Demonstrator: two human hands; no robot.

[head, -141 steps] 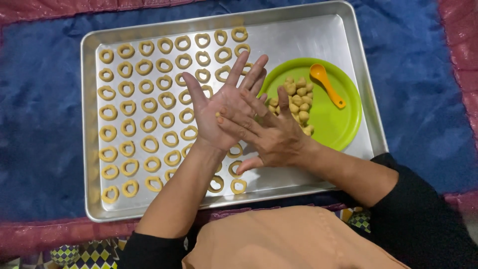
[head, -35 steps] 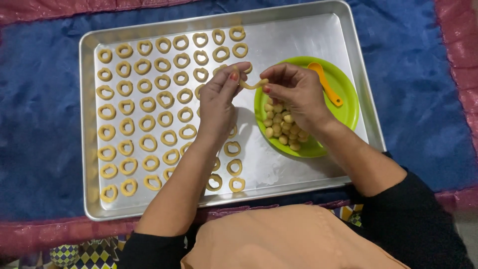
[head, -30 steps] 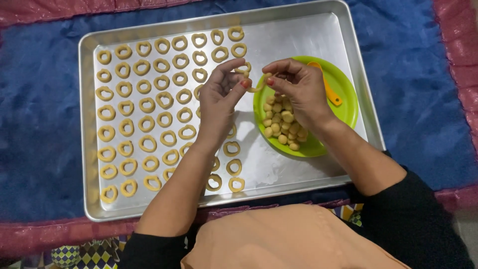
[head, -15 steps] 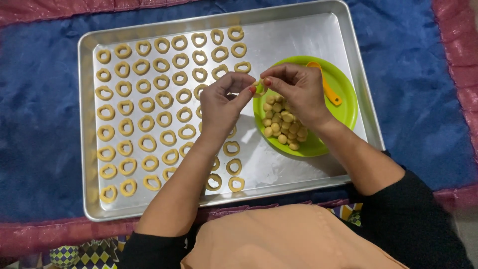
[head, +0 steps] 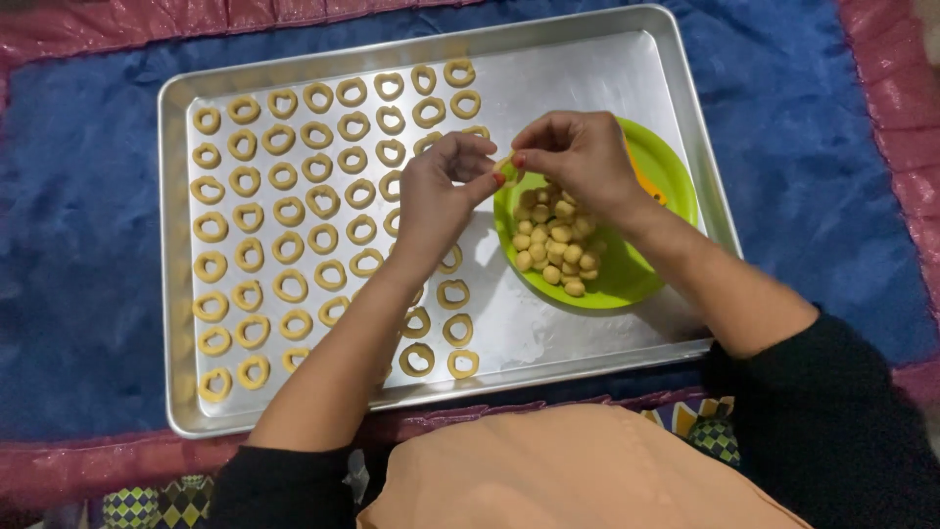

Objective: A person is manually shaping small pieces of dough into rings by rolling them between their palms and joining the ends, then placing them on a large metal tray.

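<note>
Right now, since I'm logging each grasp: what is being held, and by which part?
A small dough piece, pinched at its ends between the fingers of the left hand and right hand, above the green plate.

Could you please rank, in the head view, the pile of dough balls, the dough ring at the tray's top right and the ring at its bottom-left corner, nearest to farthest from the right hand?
From the right hand:
1. Pile of dough balls, just below it in the green plate.
2. Top-right dough ring, up and to its left.
3. Bottom-left dough ring, far across the tray.
</note>
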